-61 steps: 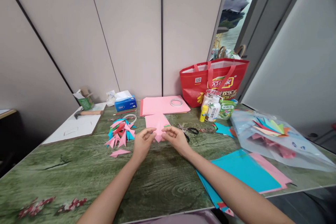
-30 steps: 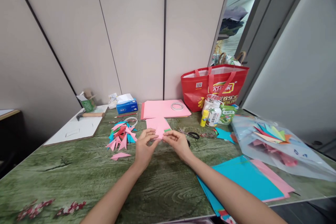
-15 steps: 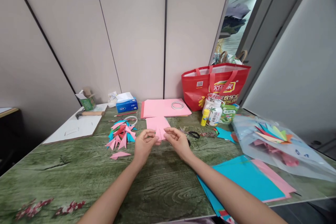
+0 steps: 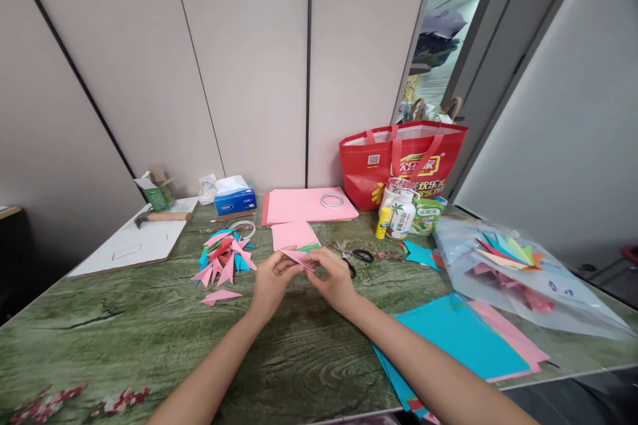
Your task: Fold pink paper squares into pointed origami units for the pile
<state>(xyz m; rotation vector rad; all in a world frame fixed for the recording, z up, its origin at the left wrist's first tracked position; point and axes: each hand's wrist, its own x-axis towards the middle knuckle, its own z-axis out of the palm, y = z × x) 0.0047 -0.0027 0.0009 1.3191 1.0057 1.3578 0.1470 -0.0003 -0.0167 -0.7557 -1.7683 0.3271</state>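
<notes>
Between my two hands, above the table, is a small folded piece of pink paper point(image 4: 298, 257). My left hand point(image 4: 273, 279) pinches its left side, and my right hand point(image 4: 333, 277) grips its right side. Just beyond the fingers lies a stack of pink paper squares point(image 4: 292, 235), a green edge showing under it. To the left sits a pile of folded paper pieces point(image 4: 224, 255) in pink, blue, red and green. One pink folded piece point(image 4: 220, 297) rests apart, nearer to me. Black-handled scissors point(image 4: 359, 255) lie right of my right hand.
Large pink sheets point(image 4: 299, 204) lie at the back with a tape roll point(image 4: 331, 200) on top. A red bag point(image 4: 361, 176), white bottle point(image 4: 400, 216) and glue stick point(image 4: 383, 222) stand back right. Blue sheets point(image 4: 458, 339) and a plastic bag point(image 4: 563, 305) are right; a hammer point(image 4: 164, 216) and tissue pack point(image 4: 235, 200) left.
The pink paper in my hands was flat and facing me; now it is folded into a narrower, pointed shape. My fingers have come closer around it. The view has shifted slightly.
</notes>
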